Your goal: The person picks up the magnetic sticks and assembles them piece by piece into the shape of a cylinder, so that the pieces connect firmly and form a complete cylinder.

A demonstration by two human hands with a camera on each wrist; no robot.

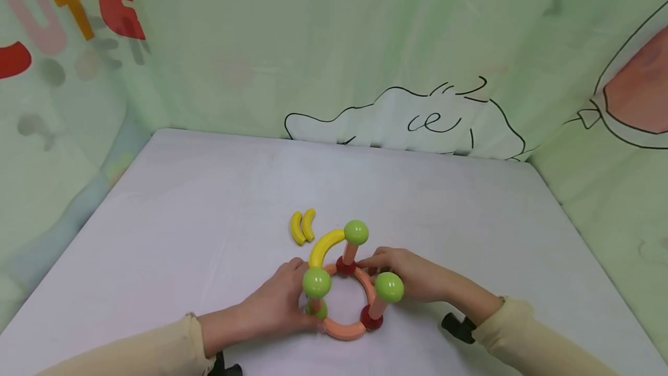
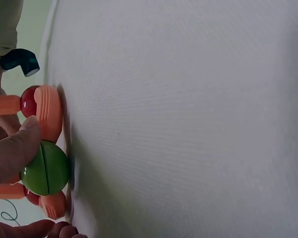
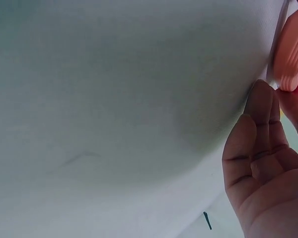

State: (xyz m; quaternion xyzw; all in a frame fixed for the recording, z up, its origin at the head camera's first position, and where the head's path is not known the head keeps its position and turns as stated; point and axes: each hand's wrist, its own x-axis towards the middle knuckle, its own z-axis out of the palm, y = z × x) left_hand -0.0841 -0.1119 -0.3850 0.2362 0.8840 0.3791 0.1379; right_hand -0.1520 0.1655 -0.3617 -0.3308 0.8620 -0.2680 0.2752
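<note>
A toy frame of balls and rods stands between both hands. Its base ring has curved orange rods (image 1: 344, 331) joined by dark red balls (image 1: 371, 318) and a green ball (image 2: 45, 168). Upright orange rods carry light green balls (image 1: 389, 287) on top, and a curved yellow rod (image 1: 326, 246) bridges two of them. My left hand (image 1: 282, 300) grips the left side of the base, thumb on the orange rod beside the green ball. On the far right side, my right hand (image 1: 409, 274) pinches the ring by the back red ball, partly hidden behind a green top ball.
Two short curved yellow rods (image 1: 302, 227) lie side by side on the white table (image 1: 219, 190), just behind the frame. A printed green cloth (image 1: 313, 33) hangs around the table. Black wrist devices (image 1: 458, 328) show under both sleeves.
</note>
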